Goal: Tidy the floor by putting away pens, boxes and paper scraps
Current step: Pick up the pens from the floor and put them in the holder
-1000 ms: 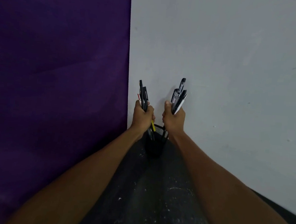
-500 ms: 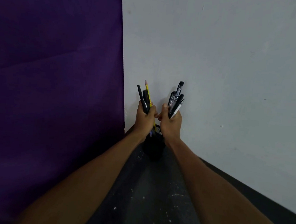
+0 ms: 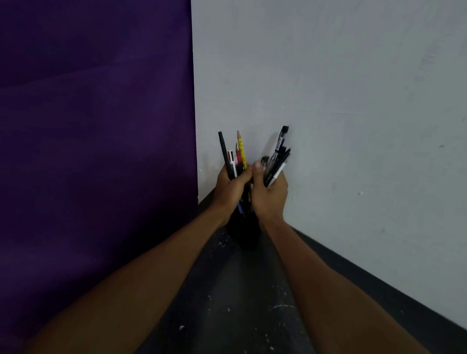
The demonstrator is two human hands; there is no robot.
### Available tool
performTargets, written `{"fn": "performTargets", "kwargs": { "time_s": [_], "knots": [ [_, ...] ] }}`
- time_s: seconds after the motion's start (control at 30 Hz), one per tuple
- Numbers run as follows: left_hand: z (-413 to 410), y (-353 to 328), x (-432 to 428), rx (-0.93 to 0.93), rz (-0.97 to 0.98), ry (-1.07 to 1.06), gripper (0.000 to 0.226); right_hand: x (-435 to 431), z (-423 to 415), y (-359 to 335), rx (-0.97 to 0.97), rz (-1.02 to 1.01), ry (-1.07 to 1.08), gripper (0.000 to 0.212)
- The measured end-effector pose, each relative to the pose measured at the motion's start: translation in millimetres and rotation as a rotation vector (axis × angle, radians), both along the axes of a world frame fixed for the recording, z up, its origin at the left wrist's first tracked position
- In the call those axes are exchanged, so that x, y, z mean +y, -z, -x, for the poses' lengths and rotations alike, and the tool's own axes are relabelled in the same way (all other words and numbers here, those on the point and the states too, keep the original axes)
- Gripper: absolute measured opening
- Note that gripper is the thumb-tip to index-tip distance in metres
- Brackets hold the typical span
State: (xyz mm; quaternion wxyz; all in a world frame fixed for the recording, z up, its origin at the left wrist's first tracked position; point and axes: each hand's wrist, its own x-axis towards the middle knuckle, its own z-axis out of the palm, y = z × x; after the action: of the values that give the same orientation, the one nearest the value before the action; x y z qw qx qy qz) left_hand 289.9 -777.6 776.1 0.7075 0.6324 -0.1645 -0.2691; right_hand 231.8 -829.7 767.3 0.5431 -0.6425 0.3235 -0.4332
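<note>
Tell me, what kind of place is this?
Probably the corner of a bare room, maybe a workroom: a grey wall meets a purple sheet, and the dark floor is flecked with white specks.

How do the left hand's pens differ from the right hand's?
The left bunch includes a yellow pencil; the right bunch looks mostly black. The left bunch tilts left, the right bunch tilts right. Both are gripped over the black cup.
</note>
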Motion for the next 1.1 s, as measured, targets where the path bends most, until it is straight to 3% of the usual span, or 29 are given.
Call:
{"fn": "performTargets", "kwargs": {
  "time_s": [0.13, 0.23, 0.4, 0.6, 0.77, 0.9, 1.1],
  "knots": [
    [0.3, -1.8, 4.3, 0.015, 0.063, 0.072, 0.031, 3.9, 3.1, -4.2, -0.031, -0.006, 0.001, 0.024],
    [4.8, -7.7, 7.4, 0.021, 0.091, 0.089, 0.02, 4.7, 5.4, -8.4, -0.07, -0.035, 0.01, 0.026],
    [9.6, -12.3, 6.6, -0.125, 0.07, 0.116, 0.03, 6.8, 12.8, -9.2, -0.06, -0.06, 0.032, 0.028],
    [12.2, -11.7, -1.8, -0.168, -0.019, 0.063, 0.027, 8.8, 17.8, -10.4, -0.073, -0.13, 0.036, 0.035],
    [15.6, -8.7, -7.4, -0.262, -0.041, -0.046, 0.038, 6.1, 20.2, -8.0, -0.06, -0.136, 0.023, 0.037],
    [15.2, -11.6, -11.9, -0.304, -0.002, -0.039, 0.025, 4.5, 21.6, -9.9, -0.036, -0.127, 0.014, 0.039],
    [13.3, -3.5, 1.7, -0.18, 0.088, 0.095, 0.009, 5.4, 21.3, -11.7, -0.023, -0.146, 0.007, 0.042]
  ]
}}
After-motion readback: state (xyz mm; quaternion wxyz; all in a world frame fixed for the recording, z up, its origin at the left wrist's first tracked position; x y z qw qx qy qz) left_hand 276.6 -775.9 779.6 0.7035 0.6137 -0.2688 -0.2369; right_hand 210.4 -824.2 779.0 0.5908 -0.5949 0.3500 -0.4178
